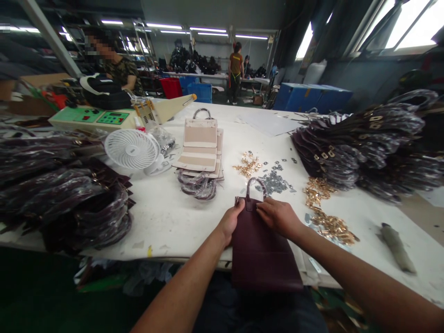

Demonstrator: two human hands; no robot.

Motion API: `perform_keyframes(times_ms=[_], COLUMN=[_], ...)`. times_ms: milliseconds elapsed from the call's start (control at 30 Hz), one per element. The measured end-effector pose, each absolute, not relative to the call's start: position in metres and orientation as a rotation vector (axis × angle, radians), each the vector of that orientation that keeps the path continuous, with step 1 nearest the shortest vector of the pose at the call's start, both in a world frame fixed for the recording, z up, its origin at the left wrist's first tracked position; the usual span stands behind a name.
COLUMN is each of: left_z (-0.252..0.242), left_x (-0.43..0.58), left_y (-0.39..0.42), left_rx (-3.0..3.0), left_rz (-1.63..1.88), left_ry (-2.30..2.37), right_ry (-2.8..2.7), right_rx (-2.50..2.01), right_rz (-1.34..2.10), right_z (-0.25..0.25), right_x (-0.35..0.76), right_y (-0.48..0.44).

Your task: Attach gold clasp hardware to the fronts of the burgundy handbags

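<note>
Burgundy handbag panel [263, 249], looped handle [248, 188]: left of the large gilt hardware heap [333, 226], overhanging the surface [166, 231]. Left hand [229, 223]: fingers pinching its edge. Right hand [278, 216]: fingers touching the top, grip indeterminable. Probably light, semi-stiff, smooth; best held by edges.

bag [265, 252]: plain dark burgundy
stacked pieces [200, 137]: beige, paler bands
fittings [335, 226]: gold
small plates [275, 182]: grey
fan [133, 149]: white
tabletop [156, 217]: white
machine [95, 122]: cream, green control panel [113, 118]
co-worker's shirt [124, 70]: camouflage
bin [171, 88]: red
</note>
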State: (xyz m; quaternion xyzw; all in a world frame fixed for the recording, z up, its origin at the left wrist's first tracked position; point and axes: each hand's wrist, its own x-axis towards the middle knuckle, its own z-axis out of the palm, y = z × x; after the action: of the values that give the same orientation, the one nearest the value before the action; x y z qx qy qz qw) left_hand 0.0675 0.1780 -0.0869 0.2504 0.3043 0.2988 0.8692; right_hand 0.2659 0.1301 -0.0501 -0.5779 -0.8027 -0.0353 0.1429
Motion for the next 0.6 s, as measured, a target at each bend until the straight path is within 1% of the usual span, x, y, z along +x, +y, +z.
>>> perform_keyframes(times_ms=[167, 333, 433, 600], left_z=[-0.089, -0.090, -0.089, -0.088], left_x=[0.068, 0.069, 0.071, 0.075], left_y=[0.179, 0.179, 0.179, 0.180], left_rx=[0.511, 0.444, 0.384, 0.366], left_rz=[0.631, 0.603, 0.626, 0.720], left_ry=[0.602, 0.557, 0.538, 0.486], right_ry=[-2.426, -2.443, -2.307, -1.930], right_rx=[-1.623, -1.828, -1.882, -1.820], right_rz=[0.002, -0.118, -0.179, -0.166], right_z=[-0.041, -0.039, -0.049, -0.076], right_x=[0.268, 0.248, 0.235, 0.222], right_y=[0.126, 0.123, 0.119, 0.105])
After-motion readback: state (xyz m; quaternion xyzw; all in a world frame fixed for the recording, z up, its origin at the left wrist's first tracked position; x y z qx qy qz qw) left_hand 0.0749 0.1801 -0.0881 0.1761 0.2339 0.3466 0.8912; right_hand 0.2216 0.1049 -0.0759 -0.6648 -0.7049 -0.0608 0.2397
